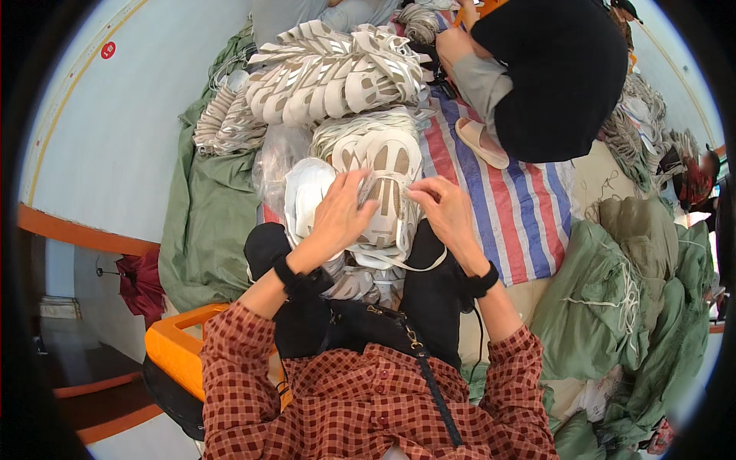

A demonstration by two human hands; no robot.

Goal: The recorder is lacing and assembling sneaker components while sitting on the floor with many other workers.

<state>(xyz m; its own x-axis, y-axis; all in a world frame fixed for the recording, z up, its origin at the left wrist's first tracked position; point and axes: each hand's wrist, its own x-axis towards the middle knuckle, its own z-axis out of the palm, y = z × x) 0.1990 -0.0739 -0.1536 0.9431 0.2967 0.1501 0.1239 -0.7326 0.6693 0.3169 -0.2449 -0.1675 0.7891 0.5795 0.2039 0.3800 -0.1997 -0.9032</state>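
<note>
My left hand (340,215) and my right hand (446,215) both grip a white and beige shoe upper piece (386,201) that lies on top of a small stack on my lap. My left fingers pinch its left edge, my right fingers pinch its right edge. A white strap (418,267) hangs from the stack under my right wrist. More white pieces (305,195) lie to the left of my left hand. Both wrists wear black bands.
A big heap of the same shoe uppers (337,73) lies ahead on a striped red, white and blue tarp (506,207). Another person in black (552,77) sits at the upper right. Green sacks (613,299) lie right and left (207,222). An orange crate (176,345) stands at my left.
</note>
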